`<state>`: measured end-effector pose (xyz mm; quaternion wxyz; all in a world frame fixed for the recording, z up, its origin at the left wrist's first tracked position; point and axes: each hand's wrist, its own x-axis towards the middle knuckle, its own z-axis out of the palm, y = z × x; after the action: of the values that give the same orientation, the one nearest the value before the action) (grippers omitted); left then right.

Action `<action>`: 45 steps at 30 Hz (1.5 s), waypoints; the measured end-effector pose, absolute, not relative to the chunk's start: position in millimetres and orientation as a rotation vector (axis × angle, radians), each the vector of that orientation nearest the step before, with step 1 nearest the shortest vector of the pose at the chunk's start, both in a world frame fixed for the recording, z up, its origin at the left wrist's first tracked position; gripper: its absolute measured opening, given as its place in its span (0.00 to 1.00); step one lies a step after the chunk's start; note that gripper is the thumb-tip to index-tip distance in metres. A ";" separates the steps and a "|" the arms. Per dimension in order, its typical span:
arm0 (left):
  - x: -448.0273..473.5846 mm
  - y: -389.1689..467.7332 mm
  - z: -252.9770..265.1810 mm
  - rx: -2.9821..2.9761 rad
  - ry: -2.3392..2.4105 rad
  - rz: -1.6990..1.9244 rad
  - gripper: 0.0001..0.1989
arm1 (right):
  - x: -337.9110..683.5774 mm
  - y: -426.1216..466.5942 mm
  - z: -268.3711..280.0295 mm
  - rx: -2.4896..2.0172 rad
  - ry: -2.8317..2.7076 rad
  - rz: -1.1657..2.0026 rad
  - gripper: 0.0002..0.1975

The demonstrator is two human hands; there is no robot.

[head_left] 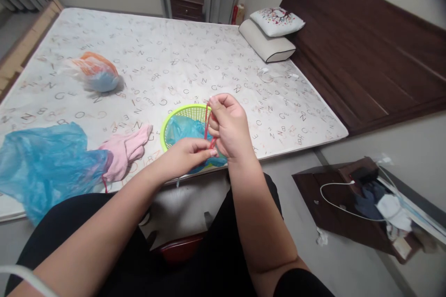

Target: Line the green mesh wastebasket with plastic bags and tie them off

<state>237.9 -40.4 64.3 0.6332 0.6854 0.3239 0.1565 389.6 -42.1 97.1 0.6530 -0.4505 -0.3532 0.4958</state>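
Left hand [195,151] pinches red cord [206,123]; right hand [228,123], fingers curled, grips it higher. Basket [162,134] partly hidden; cord ends unclear.

Centre: red strand [206,123], thin and smooth-looking; fibre or plastic, cannot tell. Basket [163,131], smooth moulded plastic, perforated wall, slight sheen at the rim. Basket lining [183,126]: thin translucent plastic film, crinkled. Lower left, blue bag [49,158], same sort of film, wrinkled, soft shine. Pink garment [127,151] beside it: matt, soft cloth, rumpled. Upper left, knotted bag [99,72], filmy plastic, semi-sheer. Mattress [195,65]: smooth printed covering, matt. Upper right, headboard [365,46], dark wood, smooth, low sheen.
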 end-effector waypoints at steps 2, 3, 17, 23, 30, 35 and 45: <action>234.0 -36.4 63.2 1.358 0.689 0.386 0.18 | 399.4 -38.8 92.6 -1.062 -0.798 0.988 0.19; 231.9 -33.4 62.5 1.262 0.684 0.437 0.19 | 406.2 -37.2 90.3 -1.083 -0.790 0.916 0.18; 226.0 -11.9 65.0 0.541 0.746 0.837 0.10 | 409.9 -57.1 94.8 -0.877 -1.440 1.566 0.14; 213.8 -10.7 73.9 0.721 0.670 0.776 0.15 | 400.0 -42.3 85.0 -1.034 -1.311 1.014 0.07; 197.9 -2.4 74.1 1.293 0.759 0.650 0.19 | 397.8 -40.7 73.2 -1.092 -1.476 1.462 0.10; 192.9 -3.0 80.0 1.760 1.069 0.688 0.18 | 399.4 -39.1 67.0 -1.143 -1.575 1.361 0.10; 209.8 -12.4 64.4 2.152 1.300 1.076 0.16 | 396.5 -34.9 61.9 -1.346 -1.554 1.059 0.16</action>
<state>209.8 -12.4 64.4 0.2020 0.7707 0.4655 0.3855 396.5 -34.9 61.9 0.4026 -0.5329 -0.6151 0.4190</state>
